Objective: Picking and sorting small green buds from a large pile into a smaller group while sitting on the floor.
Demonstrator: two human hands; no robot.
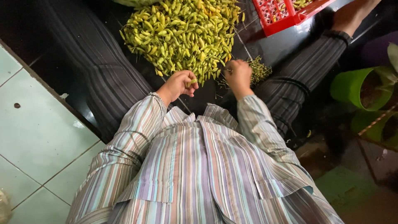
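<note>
A big heap of small yellow-green chili peppers [182, 31] lies on a dark floor between my spread legs. My left hand [179, 84] is closed around one or more peppers at the near edge of the heap. My right hand [238, 74] is curled shut beside a small pile of pulled green stems [260, 69]; I cannot tell what its fingers pinch. Striped shirt sleeves cover both my forearms.
A red plastic crate [290, 14] holding some peppers stands at the far right. Green plant pots [360, 87] sit to the right. Pale green floor tiles [37, 132] run along the left. My bare foot [352, 14] rests near the crate.
</note>
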